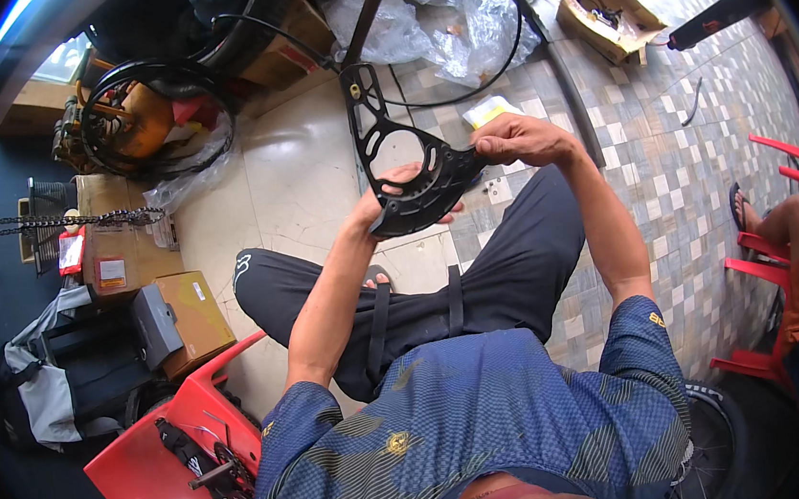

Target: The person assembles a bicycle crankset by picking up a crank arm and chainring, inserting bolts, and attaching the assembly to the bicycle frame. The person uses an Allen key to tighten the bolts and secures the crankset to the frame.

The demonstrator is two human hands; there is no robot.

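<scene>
A black bracket plate (429,205) with large cut-outs and a curved, broad lower end is held up above my lap. My left hand (371,208) grips its lower end from behind. Part of that hand shows through the big round opening, and some fingertips come out below the edge. With thumb and fingers pressed together, my right hand (522,140) pinches the pointed right tip. The plate's narrow arm points up and away from me, with a small brass-coloured insert near its top.
Dark frame tubes and a cable stand just beyond the plate. Clear plastic wrap (466,36) and an open cardboard box (610,17) lie on the tiled floor. A red chair (176,473) holding bike parts stands left; someone sits on another red chair (766,358) at right.
</scene>
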